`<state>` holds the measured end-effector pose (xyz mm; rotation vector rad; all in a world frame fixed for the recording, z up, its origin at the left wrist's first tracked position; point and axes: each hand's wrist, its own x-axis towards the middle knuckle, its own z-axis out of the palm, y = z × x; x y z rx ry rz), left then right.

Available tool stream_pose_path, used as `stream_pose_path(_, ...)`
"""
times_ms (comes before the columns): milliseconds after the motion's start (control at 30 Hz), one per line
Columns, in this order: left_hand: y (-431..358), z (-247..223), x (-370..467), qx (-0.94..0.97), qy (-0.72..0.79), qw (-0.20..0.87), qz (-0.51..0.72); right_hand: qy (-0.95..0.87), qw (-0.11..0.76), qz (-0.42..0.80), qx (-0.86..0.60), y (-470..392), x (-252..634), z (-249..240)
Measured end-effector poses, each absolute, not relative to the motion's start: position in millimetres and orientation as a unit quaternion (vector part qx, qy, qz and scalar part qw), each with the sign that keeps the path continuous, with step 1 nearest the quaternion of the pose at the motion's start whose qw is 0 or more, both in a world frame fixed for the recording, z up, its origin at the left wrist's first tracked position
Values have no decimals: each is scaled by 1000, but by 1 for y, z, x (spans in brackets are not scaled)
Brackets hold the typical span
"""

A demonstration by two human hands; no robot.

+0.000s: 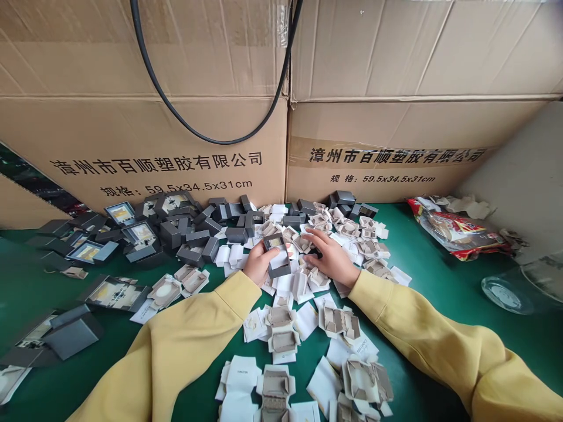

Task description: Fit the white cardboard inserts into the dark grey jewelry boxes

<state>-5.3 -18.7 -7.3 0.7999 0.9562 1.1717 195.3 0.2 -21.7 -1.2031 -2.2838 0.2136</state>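
Observation:
My left hand (258,264) is closed around a small dark grey box (278,271), its thumb lying over the upper part. Pale contents show inside the box's opening. Just to the right, my right hand (332,259) has its fingers apart over a heap of white and grey folded cardboard inserts (301,284); whether the fingertips touch one is unclear. More cardboard inserts (278,340) lie nearer to me, between my forearms. Beyond my left hand is a pile of dark grey boxes (197,237), several of them opened with printed paper inside.
Large brown cartons (176,129) wall off the back, with a black cable (211,139) hanging before them. A red plastic packet (461,231) and a clear glass vessel (505,293) stand right on the green table (440,293). Opened grey boxes (73,331) lie left.

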Motion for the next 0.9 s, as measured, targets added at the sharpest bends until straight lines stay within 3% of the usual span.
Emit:
stream_pose_path(433,-18,-8,-5,323,419,669,522,-858,227,25,-461,4,196,-20)
stream_pose_path(733,-17,-8,-5,319,421,676,515,-776,394,83,-486,4,197,-25)
stream_pose_path(900,-17,-9,-5,327,423,671,514,-766,386,131,-498,1,197,-22)
